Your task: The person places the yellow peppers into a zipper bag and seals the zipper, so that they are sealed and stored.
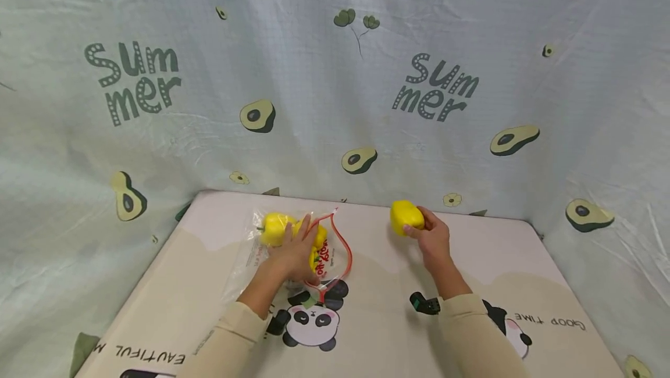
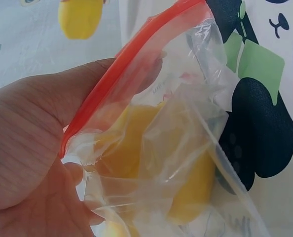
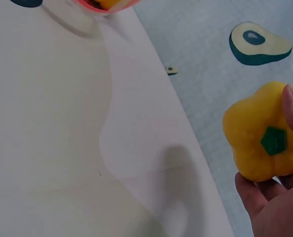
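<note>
My right hand [image 1: 434, 238] holds a yellow bell pepper [image 1: 406, 218] above the back of the table, thumb on one side and fingers on the other. In the right wrist view, the pepper [image 3: 260, 131] shows its green stem end. My left hand [image 1: 297, 253] grips a clear zip bag [image 1: 339, 276] near its red-edged mouth, which gapes toward the right. As the left wrist view shows, the thumb lies inside the red rim [image 2: 122, 64] and the other fingers are partly hidden behind the plastic. Several yellow peppers [image 1: 275, 229] lie inside the bag.
A pale table mat [image 1: 377, 320] printed with pandas and lettering lies under both hands. Behind it hangs a light curtain [image 1: 314, 75] with avocado prints. Dark wrist devices [image 1: 425, 303] sit at both cuffs.
</note>
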Demonstrator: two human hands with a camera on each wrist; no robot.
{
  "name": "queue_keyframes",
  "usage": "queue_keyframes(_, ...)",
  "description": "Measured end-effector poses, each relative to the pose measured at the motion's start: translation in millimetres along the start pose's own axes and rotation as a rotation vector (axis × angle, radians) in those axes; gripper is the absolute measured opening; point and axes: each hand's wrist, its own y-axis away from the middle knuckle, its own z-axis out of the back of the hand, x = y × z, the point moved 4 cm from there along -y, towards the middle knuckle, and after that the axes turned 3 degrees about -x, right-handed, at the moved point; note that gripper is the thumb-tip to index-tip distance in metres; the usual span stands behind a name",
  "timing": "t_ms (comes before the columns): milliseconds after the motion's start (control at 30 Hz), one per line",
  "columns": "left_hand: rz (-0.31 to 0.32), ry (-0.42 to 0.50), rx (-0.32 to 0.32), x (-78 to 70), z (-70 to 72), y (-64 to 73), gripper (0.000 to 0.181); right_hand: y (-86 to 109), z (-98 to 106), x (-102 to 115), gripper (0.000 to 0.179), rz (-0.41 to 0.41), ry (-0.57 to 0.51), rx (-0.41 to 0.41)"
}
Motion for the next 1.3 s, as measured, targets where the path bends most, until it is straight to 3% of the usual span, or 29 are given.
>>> queue_keyframes(367, -0.008, 0.006, 0.004, 1.8, -0.3, -0.1, 0.123, 8.2, -5, -5, 0.069, -0.055, -0.033, 0.123)
queue_keyframes(800, -0.025, 0.009, -0.001, 0.4, -1.1, -0.7, 0.123, 17.5, -10, -12, 0.068, 0.023, -0.004, 0.320)
queue_keyframes(933, -0.039, 0.016, -0.006, 0.4, 0.5, -0.7, 0.122, 20.6, -16, -12, 0.070, 0.045, -0.001, 0.359)
queue_keyframes(1300, -0.014, -0.022, -0.019, 2.8, -2.4, 2.6, 0.121, 32.2, -39, -16, 0.072, 0.113, -0.014, 0.565)
